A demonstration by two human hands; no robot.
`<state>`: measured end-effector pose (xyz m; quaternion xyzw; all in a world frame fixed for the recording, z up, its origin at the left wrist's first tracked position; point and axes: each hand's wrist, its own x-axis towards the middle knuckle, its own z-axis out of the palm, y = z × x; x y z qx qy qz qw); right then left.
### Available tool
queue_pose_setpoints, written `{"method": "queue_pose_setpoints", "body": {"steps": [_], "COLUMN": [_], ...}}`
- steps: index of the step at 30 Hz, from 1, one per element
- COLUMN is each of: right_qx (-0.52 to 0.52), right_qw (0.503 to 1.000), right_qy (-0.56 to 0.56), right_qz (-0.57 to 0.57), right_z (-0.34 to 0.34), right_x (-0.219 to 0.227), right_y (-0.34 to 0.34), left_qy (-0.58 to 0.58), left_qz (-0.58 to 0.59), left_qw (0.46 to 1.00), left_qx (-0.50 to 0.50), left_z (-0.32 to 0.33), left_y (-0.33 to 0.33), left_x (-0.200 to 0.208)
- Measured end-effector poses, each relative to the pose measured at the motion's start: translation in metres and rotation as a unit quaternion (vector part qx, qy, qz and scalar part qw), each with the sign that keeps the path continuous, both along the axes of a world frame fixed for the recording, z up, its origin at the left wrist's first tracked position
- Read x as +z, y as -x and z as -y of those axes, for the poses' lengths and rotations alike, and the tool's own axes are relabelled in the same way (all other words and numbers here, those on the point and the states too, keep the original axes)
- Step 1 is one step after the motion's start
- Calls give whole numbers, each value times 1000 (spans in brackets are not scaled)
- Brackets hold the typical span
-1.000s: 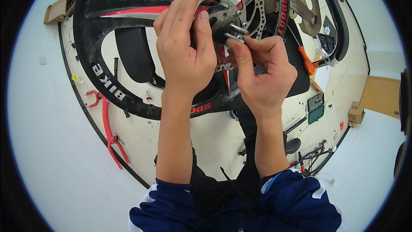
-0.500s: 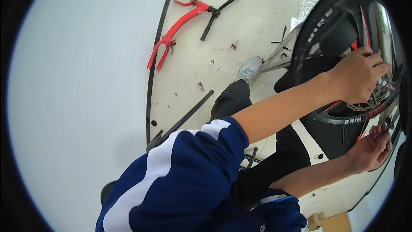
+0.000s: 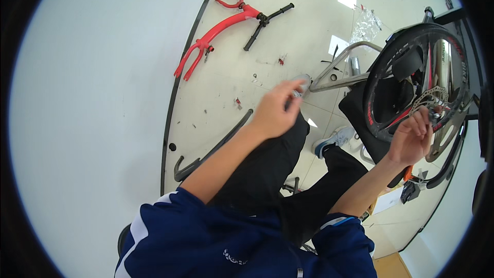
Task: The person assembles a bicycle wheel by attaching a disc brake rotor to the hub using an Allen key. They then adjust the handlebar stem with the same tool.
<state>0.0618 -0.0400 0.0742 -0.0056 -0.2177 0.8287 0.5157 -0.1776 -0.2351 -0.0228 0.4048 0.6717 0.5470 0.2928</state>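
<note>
A black bicycle wheel (image 3: 371,80) with red marks stands at the right, a silver disc brake rotor (image 3: 428,94) at its hub. My right hand (image 3: 410,139) is beside the hub, fingers curled in. Its fingertips are close to a small shiny metal part (image 3: 435,115) at the axle; whether they grip it is hard to see. My left hand (image 3: 278,110) is away from the wheel, over my dark trouser leg. Motion blurs it, but its thumb and forefinger look apart, with nothing visible between them.
A red bicycle frame (image 3: 221,25) with black handlebars (image 3: 254,36) lies on the tiled floor at the far left. Bent metal tubing (image 3: 342,80) is next to the wheel. Clear plastic wrap (image 3: 366,25) lies behind it. A dark curved tube (image 3: 226,141) stands near the wall.
My left hand has left the wheel and swung left over my leg. My right hand has risen to the hub. The view has shifted, so the wheel looks smaller and farther off.
</note>
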Motion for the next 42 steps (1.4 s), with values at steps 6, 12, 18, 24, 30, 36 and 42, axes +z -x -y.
{"method": "queue_pose_setpoints", "body": {"steps": [6, 12, 18, 24, 30, 36, 42], "right_qx": [82, 118, 183, 288, 295, 240, 252], "right_qw": [984, 925, 809, 756, 727, 712, 719], "right_qy": [27, 30, 167, 200, 238, 282, 275], "right_qz": [158, 360, 533, 553, 572, 596, 586], "right_z": [31, 62, 71, 54, 52, 54, 55], "right_x": [-18, -69, -134, -174, -203, -210, -200], "right_y": [58, 93, 77, 42, 19, 22, 31], "left_qy": [179, 358, 478, 541, 591, 528, 523], "left_qz": [35, -68, -244, -360, -371, -363, -389], "left_qw": [976, 930, 844, 759, 716, 766, 758], "left_qx": [121, 50, -1, 45, 39, 56, 21], "left_z": [31, 20, -101, -214, -245, -247, -230], "left_y": [118, 194, 255, 313, 326, 335, 287], "left_x": [-98, -222, -286, -333, -384, -389, -378]}}
